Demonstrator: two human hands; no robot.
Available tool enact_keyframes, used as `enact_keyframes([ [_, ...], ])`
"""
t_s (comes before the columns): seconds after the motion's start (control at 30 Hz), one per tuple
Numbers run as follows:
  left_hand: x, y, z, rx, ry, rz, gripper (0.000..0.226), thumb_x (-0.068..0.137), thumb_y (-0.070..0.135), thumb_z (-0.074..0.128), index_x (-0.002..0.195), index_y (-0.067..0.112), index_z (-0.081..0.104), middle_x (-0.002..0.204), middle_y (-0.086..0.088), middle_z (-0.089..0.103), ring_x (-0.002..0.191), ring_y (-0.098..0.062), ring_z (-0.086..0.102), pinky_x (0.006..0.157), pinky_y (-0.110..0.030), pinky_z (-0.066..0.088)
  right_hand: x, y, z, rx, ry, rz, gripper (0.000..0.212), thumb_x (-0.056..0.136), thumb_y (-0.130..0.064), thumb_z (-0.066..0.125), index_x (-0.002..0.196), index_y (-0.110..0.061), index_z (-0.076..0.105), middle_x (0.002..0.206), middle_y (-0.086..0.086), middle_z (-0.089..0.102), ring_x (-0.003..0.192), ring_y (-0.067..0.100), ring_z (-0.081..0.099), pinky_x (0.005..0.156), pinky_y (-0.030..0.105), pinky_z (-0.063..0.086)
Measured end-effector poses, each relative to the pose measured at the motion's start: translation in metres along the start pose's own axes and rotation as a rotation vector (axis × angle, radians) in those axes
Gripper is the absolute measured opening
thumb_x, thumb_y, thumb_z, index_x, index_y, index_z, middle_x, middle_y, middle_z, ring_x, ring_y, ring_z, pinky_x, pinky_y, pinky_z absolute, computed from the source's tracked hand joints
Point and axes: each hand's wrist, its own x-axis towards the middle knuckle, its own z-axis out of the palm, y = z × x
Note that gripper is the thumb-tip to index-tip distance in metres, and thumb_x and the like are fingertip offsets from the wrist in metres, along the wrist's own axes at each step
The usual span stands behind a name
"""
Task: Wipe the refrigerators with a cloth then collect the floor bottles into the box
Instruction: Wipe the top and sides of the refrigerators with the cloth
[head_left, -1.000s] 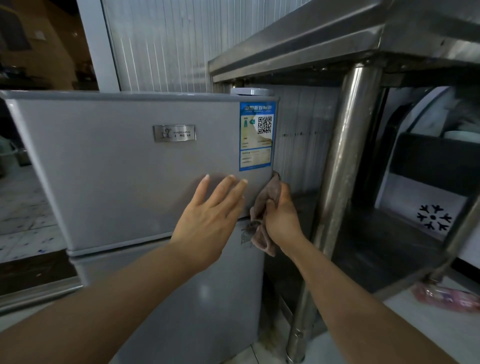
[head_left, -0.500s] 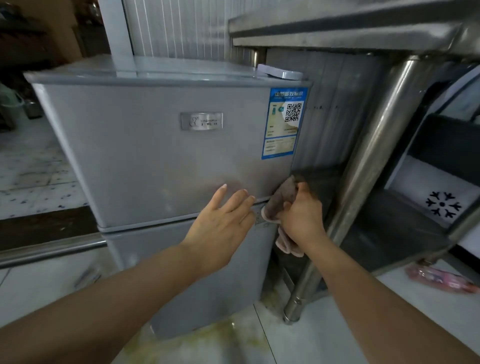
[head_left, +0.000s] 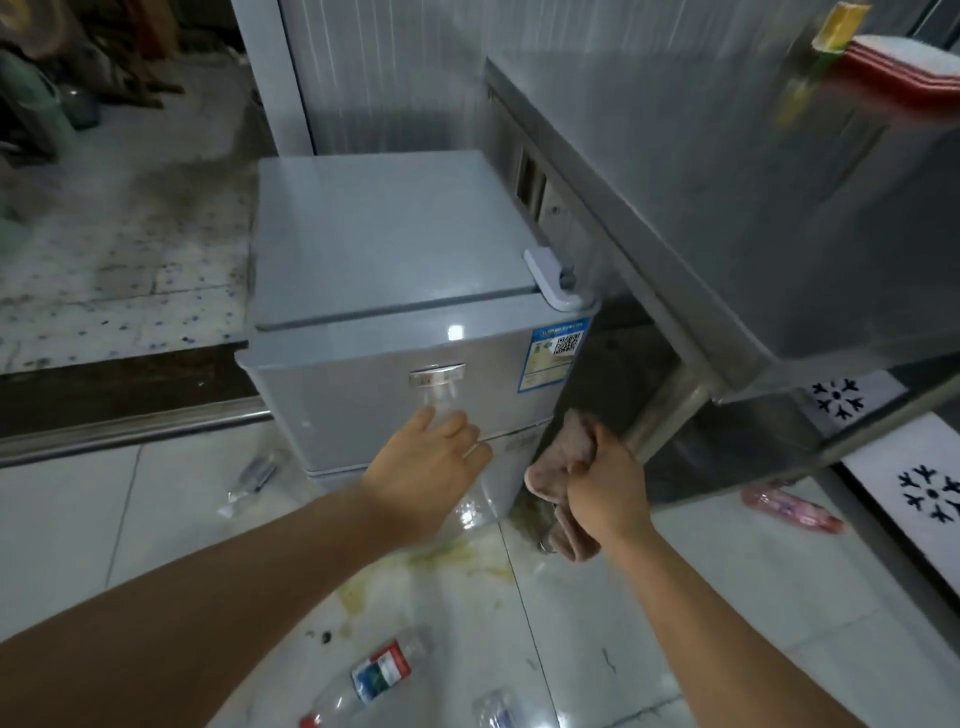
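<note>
Right hand (head_left: 597, 483) fisted round brownish cloth (head_left: 563, 457), pressed at fridge's right front corner; our left hand (head_left: 431, 462) flat, fingers straight, against upper door of small grey fridge (head_left: 384, 291). Risk, we judge: bottles on floor near our feet, labelled bottle (head_left: 374, 675) and clear bottle (head_left: 498, 712), plus yellowish spill (head_left: 447, 566), could cause slip. Fridge glossy, sticker (head_left: 553, 353) at right.

Bare forearms, no sleeves; left hand (head_left: 426, 457), right hand (head_left: 597, 480).

Both your bare forearms reach forward, your left hand (head_left: 423, 465) spread with straight fingers, your right hand (head_left: 597, 480) clenched into a fist.
</note>
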Motion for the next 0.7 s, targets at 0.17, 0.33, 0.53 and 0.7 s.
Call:
enact_keyframes([
  [0.17, -0.035, -0.016, -0.070, -0.092, -0.039, -0.052, 0.051, 0.082, 0.011, 0.049, 0.132, 0.015, 0.039, 0.128, -0.007, 0.047, 0.118, -0.027, 0.041, 0.099, -0.039, 0.032, -0.026, -0.049, -0.044, -0.075, -0.092, 0.018, 0.052, 0.084, -0.002, 0.058, 0.133, -0.016, 0.047, 0.121, 0.015, 0.055, 0.093, 0.025, 0.057, 0.073, 0.012, 0.031],
  [0.33, -0.069, -0.031, -0.143, -0.150, -0.007, -0.121, 0.047, 0.075, 0.013, 0.065, 0.121, 0.017, 0.058, 0.109, -0.002, 0.063, 0.101, -0.022, 0.059, 0.088, -0.031, 0.046, -0.046, -0.104, -0.088, -0.136, -0.188, -0.028, 0.044, 0.091, -0.009, 0.055, 0.133, -0.020, 0.047, 0.113, 0.009, 0.046, 0.071, 0.009, 0.039, 0.077, 0.020, 0.035],
  [0.53, -0.101, -0.055, -0.198, -0.192, -0.088, -0.304, 0.052, 0.087, 0.014, 0.051, 0.136, 0.019, 0.036, 0.130, -0.004, 0.051, 0.116, -0.022, 0.046, 0.097, -0.034, 0.037, -0.056, -0.171, -0.139, -0.201, -0.362, -0.129, 0.041, 0.094, -0.009, 0.052, 0.132, -0.020, 0.046, 0.118, 0.008, 0.051, 0.077, 0.007, 0.047, 0.072, 0.011, 0.037],
  [0.7, -0.141, -0.085, -0.220, -0.191, -0.077, -0.385, 0.049, 0.089, 0.017, 0.048, 0.135, 0.020, 0.036, 0.130, -0.002, 0.052, 0.117, -0.021, 0.048, 0.099, -0.034, 0.038, -0.061, -0.223, -0.147, -0.146, -0.397, -0.175, 0.022, 0.095, -0.006, 0.046, 0.111, -0.021, 0.052, 0.092, -0.003, 0.056, 0.075, 0.000, 0.053, 0.047, 0.003, 0.038],
])
